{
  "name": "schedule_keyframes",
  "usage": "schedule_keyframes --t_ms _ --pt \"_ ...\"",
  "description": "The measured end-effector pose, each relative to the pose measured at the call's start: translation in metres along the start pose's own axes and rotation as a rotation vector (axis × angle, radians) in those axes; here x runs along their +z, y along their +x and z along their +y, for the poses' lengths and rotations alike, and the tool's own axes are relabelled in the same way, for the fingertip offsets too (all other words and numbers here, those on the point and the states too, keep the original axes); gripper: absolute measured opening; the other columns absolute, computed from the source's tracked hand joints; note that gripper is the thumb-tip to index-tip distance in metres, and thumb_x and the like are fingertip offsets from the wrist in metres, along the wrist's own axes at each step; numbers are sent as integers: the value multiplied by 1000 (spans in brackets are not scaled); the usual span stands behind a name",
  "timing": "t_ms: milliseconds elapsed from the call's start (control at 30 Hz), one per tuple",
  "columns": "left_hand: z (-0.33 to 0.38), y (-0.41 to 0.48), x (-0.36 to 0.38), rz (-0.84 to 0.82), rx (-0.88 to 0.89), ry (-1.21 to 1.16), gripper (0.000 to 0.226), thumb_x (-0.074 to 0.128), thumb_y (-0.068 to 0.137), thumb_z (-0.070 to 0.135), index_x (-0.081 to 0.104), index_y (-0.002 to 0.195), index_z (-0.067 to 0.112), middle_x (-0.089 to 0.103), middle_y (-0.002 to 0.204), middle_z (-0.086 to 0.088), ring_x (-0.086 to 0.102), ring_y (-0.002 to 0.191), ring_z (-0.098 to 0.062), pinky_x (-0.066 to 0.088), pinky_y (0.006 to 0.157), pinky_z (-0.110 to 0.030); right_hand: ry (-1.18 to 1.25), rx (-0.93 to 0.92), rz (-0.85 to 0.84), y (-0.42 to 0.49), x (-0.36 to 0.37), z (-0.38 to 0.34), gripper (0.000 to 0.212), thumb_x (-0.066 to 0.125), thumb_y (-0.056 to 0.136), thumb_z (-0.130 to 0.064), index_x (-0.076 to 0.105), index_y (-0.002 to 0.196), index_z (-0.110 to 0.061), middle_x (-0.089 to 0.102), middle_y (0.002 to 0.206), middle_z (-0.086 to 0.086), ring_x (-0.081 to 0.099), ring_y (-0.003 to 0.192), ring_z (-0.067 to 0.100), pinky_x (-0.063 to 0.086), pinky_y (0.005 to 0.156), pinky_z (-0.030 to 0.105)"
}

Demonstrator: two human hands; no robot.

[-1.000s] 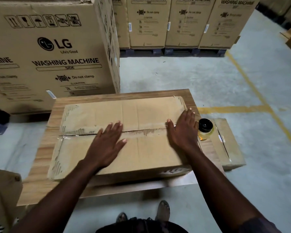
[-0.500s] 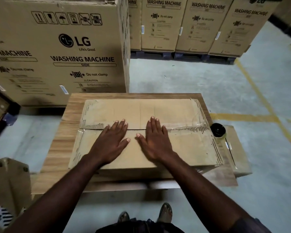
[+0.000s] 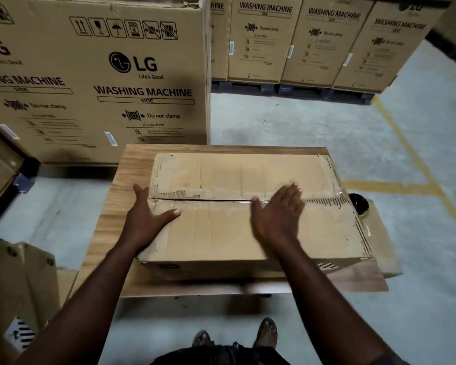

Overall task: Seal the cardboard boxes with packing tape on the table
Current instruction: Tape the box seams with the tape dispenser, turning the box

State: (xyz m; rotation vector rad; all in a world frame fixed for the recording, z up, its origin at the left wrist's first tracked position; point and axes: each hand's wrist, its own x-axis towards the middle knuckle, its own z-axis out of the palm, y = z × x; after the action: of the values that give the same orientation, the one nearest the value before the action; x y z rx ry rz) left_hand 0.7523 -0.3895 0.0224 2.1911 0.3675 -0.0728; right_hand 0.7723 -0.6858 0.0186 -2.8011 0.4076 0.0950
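Left hand [image 3: 148, 219]: spread flat over the left end of the cardboard box [image 3: 248, 233], thumb lying on the top face, straight fingers reaching past the left edge at the seam's end.
Right hand [image 3: 277, 214]: blurred, palm down with fingers spread, on the top face at the seam, right of centre.
Box position: lying flat on the wooden table [image 3: 132, 167], covering most of it.
Box axis: long side runs left to right; the flap seam follows it across the middle.
Box material: brown corrugated board, worn, with creases and torn patches on the top.
Packing tape [image 3: 324, 196]: clear, glossy strip along the seam.
Tape roll [image 3: 358, 204]: round, dark-centred, just beside the box's right end, on a smaller carton [image 3: 379, 233].
Table surface: pale wood grain, rectangular.
Behind: tall printed washing machine cartons [image 3: 116, 75] on a grey concrete floor [image 3: 300, 133].
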Motion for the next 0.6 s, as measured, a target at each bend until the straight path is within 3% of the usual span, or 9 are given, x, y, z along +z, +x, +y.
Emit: schedule_keyframes --t_ms 100,200,267,367,467,533,600 --pt "-2 1 -2 -71 -59 -88 105 71 88 52 1 161 26 41 157 3 43 140 -24 36 104 -31 41 -174 -91 -30 21 -57 96 23 98 -66 -8 157 3 -20 163 24 -20 152 38 -8 124 51" --pt "-13 7 -1 -144 -63 -336 68 66 87 61 44 147 36 61 140 4 62 122 -20 45 108 -45 29 -345 -187 -51 37 -106 96 24 99 -67 -9 157 2 -25 161 25 -27 150 39 -11 124 50" --pt "-18 9 0 -269 -147 -639 49 59 94 54 59 134 24 67 129 -10 70 109 -24 52 99 -49 7 -433 -231 -60 43 -127 95 26 100 -65 -8 157 3 -24 161 26 -27 149 39 -11 124 52" --pt "-14 7 -3 -452 -307 -863 48 37 104 51 63 128 19 71 121 -12 69 109 -28 56 86 -39 -5 -586 -276 -62 47 -138 88 27 103 -59 -5 158 1 -19 164 25 -24 151 38 -8 124 53" --pt "-9 13 -7 -471 -321 -883 51 33 103 53 63 126 20 72 119 -11 70 107 -26 60 81 -37 153 -828 -299 -59 39 -134 76 40 104 -46 13 160 -2 4 168 20 -1 156 32 3 127 47" --pt "-6 21 -6 -415 -263 -854 52 39 102 54 63 127 16 72 120 -12 70 108 -28 58 89 -41 312 -802 -177 -59 36 -130 66 44 102 -37 29 157 -3 23 165 16 17 154 28 8 126 39" --pt "-5 34 -5 -301 -174 -728 55 55 95 59 62 127 15 72 120 -12 70 108 -31 53 98 -52 295 -587 -74 -59 37 -128 69 41 102 -39 24 158 -2 18 166 18 13 155 30 3 126 41"
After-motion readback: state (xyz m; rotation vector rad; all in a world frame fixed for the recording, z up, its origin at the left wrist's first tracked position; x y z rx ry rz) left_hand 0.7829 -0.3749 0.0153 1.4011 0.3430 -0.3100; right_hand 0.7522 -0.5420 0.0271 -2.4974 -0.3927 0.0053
